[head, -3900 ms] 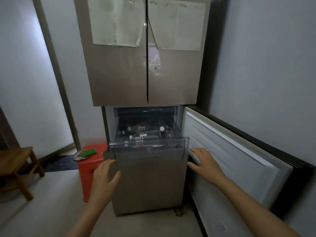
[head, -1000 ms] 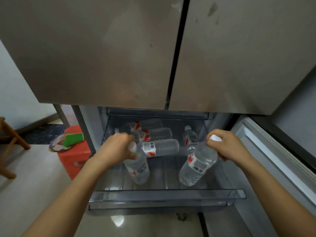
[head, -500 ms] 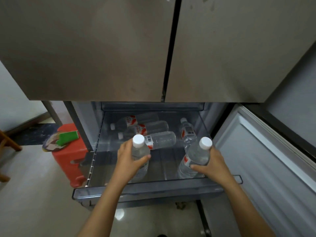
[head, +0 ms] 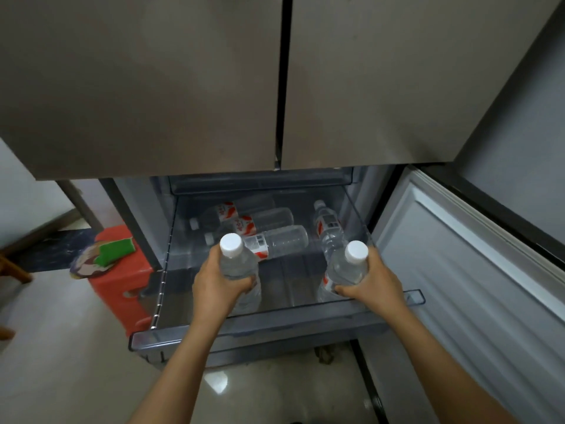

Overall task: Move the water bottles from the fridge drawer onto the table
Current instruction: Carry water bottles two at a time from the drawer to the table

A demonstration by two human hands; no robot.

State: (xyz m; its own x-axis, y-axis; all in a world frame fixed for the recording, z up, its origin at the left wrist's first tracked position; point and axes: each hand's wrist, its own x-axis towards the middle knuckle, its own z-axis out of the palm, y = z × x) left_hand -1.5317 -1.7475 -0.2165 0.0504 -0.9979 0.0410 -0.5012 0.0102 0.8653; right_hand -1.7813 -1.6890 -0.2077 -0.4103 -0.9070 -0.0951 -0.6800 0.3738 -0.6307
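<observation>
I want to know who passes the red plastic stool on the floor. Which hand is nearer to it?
Left. The left hand holds a clear water bottle just right of the red plastic stool; the right hand, with its own bottle, is further right, across the drawer.

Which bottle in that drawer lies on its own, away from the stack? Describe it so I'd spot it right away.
Look below the fridge doors into the pulled-out clear drawer. Three bottles lie sideways together at the back left; the lone bottle lies at the back right, beside the drawer's right wall. It alone points its white cap toward the back, and no hand holds it.
</observation>
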